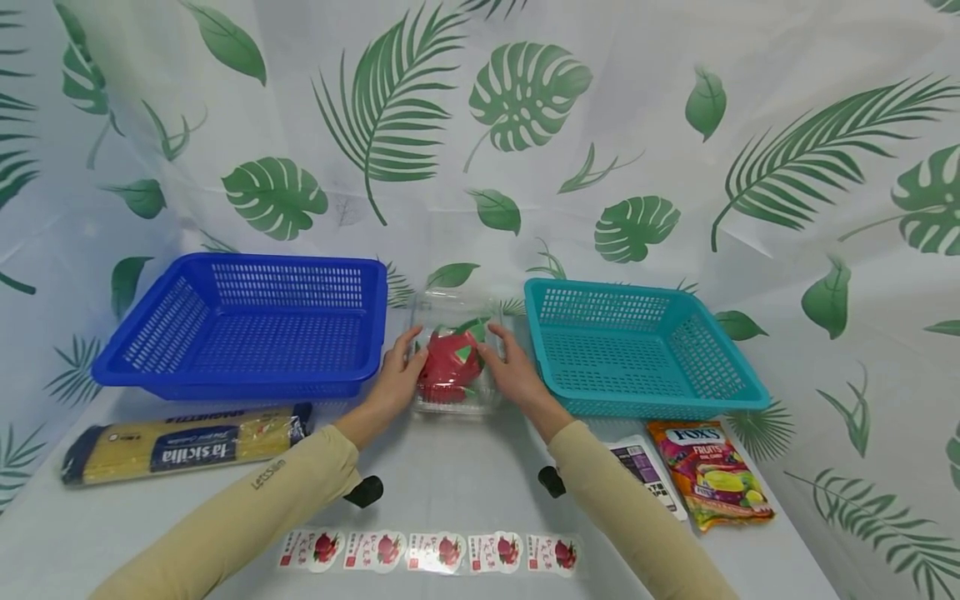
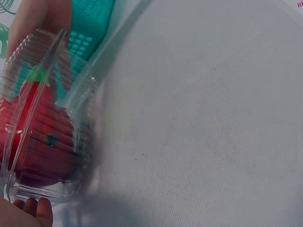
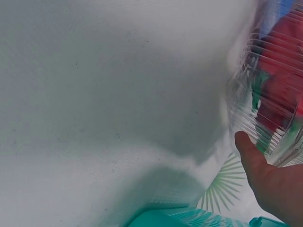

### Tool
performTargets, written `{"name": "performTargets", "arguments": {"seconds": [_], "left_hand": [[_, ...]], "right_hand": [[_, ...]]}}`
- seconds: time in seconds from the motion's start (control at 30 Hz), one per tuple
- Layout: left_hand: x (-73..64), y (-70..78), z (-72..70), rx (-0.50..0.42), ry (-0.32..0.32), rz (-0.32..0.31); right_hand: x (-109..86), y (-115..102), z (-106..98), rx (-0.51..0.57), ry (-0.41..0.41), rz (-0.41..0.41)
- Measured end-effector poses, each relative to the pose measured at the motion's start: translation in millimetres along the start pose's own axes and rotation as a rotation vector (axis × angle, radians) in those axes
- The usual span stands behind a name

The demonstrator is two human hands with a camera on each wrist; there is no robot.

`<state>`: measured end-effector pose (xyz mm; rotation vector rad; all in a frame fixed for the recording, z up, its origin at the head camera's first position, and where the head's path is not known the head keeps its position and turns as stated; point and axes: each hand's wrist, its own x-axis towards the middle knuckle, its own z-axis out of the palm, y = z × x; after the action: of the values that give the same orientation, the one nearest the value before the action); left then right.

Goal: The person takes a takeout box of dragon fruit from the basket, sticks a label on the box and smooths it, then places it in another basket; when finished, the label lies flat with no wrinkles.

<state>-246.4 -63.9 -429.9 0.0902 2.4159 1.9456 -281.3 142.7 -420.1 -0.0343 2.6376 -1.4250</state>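
A clear plastic clamshell box [image 1: 450, 404] sits at the middle of the table, its ribbed sides showing in both wrist views. Inside lie red dragon fruits [image 1: 447, 367] with green tips, seen through the plastic. My left hand [image 1: 395, 375] grips the box's left side, thumb towards the top. From the opposite side my right hand [image 1: 517, 375] holds it, with the thumb [image 3: 251, 153] along the ribbed wall in the right wrist view. Curled fingertips of the left hand [image 2: 28, 215] show beside the box in the left wrist view. Some fingers are hidden behind the box.
A blue basket [image 1: 281, 387] stands left of the box, a teal basket [image 1: 645, 404] right. A spaghetti pack [image 1: 187, 442] lies front left; a candy bag [image 1: 708, 475] and a white-and-purple pack [image 1: 648, 475] lie front right. A strip of dragon fruit stickers [image 1: 435, 552] lies near the front.
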Motion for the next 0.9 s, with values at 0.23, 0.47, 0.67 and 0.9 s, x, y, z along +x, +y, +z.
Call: {"name": "performTargets", "arguments": {"seconds": [0.23, 0.47, 0.67, 0.9], "left_hand": [[-0.2, 2.3, -0.6, -0.013, -0.010, -0.028], [0.5, 5.2, 0.7, -0.009, 0.015, -0.020], [-8.2, 3.5, 1.3, 0.008, 0.016, 0.029], [-16.9, 3.5, -1.2, 0.020, 0.027, -0.033]], "right_hand": [[-2.4, -2.8, -3.3, 0.020, -0.033, 0.007], [-7.3, -2.0, -9.4, 0.070, -0.093, 0.022], [-16.6, 3.6, -5.3, 0.074, -0.029, 0.015], [-25.1, 2.4, 0.1, 0.070, 0.012, -0.016]]}}
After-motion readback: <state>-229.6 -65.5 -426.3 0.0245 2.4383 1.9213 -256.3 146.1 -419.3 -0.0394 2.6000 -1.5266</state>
